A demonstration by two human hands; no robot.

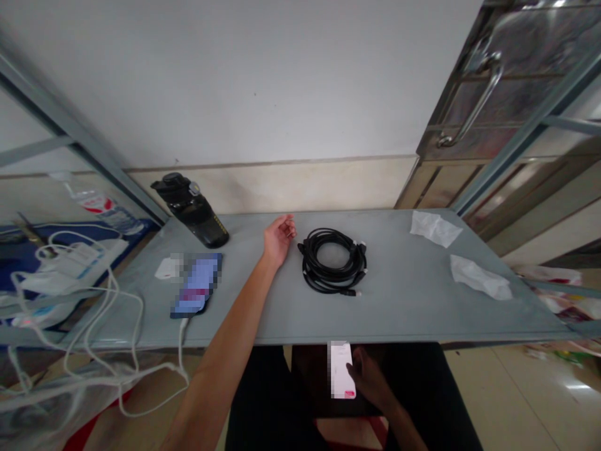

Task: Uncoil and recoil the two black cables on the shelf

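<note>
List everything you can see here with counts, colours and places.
Table: one, grey, centre
Coiled cable: one bundle, black, mid-table
Crumpled wrappers: two, white, table's right
Lidded bottle: one, black, table's back left
Flat phone: one, blue screen, table's left
Small case: one, white, beside it
Clear bottle: one, red-white label, far left
Cords: several, white, left
Wall: one, white, behind
Door handle: one, silver, upper right
Floor: beige, below
Lit phone: one, pale screen, below table edge
Left hand: one, empty, beside coil
Right hand: one, holding lit phone
</note>
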